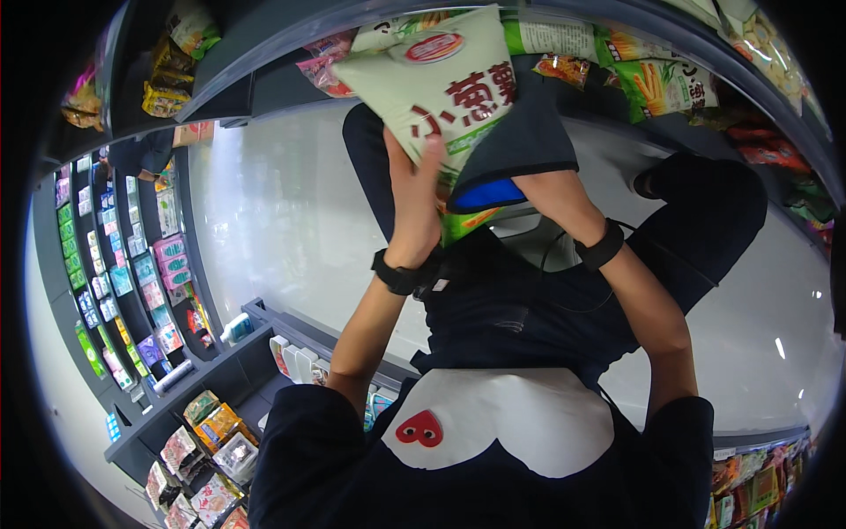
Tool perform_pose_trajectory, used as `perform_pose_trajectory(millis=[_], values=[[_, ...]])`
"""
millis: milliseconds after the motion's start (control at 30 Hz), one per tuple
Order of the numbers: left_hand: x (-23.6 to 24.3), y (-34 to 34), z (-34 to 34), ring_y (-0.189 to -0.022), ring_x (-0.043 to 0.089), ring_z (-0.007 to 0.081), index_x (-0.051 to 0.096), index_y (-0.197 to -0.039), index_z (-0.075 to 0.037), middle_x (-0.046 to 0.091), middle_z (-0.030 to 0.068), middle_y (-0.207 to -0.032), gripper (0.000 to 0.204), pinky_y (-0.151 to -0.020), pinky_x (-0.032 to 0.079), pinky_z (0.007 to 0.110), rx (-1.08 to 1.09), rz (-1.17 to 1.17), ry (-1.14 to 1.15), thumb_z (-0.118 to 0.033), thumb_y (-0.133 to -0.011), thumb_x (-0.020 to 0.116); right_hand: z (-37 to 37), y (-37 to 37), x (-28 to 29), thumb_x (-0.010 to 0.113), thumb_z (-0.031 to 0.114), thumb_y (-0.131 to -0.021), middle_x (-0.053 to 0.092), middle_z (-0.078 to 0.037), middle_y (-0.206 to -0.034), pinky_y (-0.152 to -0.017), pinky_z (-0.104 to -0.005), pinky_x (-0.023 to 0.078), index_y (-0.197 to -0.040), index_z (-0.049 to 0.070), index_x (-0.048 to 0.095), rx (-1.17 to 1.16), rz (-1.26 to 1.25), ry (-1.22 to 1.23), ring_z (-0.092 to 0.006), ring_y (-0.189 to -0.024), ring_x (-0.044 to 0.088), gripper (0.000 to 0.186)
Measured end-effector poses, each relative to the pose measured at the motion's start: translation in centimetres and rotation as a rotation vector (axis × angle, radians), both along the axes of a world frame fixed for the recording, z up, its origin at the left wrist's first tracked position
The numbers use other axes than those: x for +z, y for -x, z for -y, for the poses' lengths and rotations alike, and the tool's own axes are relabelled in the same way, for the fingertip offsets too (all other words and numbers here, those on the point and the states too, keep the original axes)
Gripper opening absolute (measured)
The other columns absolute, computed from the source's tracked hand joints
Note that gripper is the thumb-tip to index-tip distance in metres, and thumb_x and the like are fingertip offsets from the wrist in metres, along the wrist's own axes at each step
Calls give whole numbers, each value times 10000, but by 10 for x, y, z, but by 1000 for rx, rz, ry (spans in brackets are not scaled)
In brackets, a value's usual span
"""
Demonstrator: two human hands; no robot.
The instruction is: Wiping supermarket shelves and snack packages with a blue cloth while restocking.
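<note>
A plump pale-green snack bag with a red oval and dark red lettering is held up in front of the shelf. My left hand grips its lower left side, thumb on the front face and the other fingers behind. My right hand reaches into a dark grey cloth mitt with a blue lining. This mitt lies against the right side of the bag. The mitt hides the right fingers, so their pose cannot be seen.
Ahead is a dark shelf with several snack bags, including a green one at right. Left stand racks of small boxed goods. Packaged food fills a lower-left shelf. Another person is at far left. My bent knee sticks out right.
</note>
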State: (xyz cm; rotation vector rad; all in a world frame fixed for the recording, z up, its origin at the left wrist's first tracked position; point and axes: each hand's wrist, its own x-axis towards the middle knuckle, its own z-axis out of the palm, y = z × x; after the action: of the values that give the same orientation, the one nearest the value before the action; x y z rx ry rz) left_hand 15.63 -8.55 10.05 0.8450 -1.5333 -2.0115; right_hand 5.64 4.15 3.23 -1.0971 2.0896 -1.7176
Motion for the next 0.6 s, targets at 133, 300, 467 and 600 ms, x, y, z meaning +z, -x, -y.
perform_pose_trajectory(millis=[133, 300, 467, 600], values=[[0, -15, 14, -1213, 466, 207, 254, -1422, -65, 457, 117, -1331, 581, -1018, 380, 331, -183, -53, -105, -294, -959, 519, -4, -5, 0, 572, 193, -876, 614, -159, -1112, -913, -378, 432, -1110, 24, 604, -17, 457, -76, -343, -1063, 549, 291], [-7, -18, 7, -1161, 514, 217, 243, -1417, -79, 467, 130, -1312, 599, -954, 441, 331, -140, -16, -347, -281, -941, 545, 3, -18, -1, 569, 179, -862, 610, -162, -1114, -926, -368, 424, -1102, 32, 603, 1, 468, 61, -347, -1053, 553, 284], [-16, 0, 13, -1065, 560, 200, 357, -1346, -50, 530, 114, -1218, 550, -890, 463, 300, 32, 2, -257, -290, -916, 602, -3, -52, -24, 676, 217, -759, 565, -186, -1199, -1012, -439, 363, -1151, 36, 595, 148, -30, -36, -379, -1147, 500, 439], [-36, 6, 14, -1073, 536, 190, 295, -1410, -24, 512, 134, -1258, 669, -899, 442, 297, 157, 45, 113, -243, -892, 657, 2, -75, -7, 692, 270, -801, 541, -203, -1248, -1020, -470, 361, -1220, 13, 545, 87, -334, -3, -391, -1172, 494, 514]])
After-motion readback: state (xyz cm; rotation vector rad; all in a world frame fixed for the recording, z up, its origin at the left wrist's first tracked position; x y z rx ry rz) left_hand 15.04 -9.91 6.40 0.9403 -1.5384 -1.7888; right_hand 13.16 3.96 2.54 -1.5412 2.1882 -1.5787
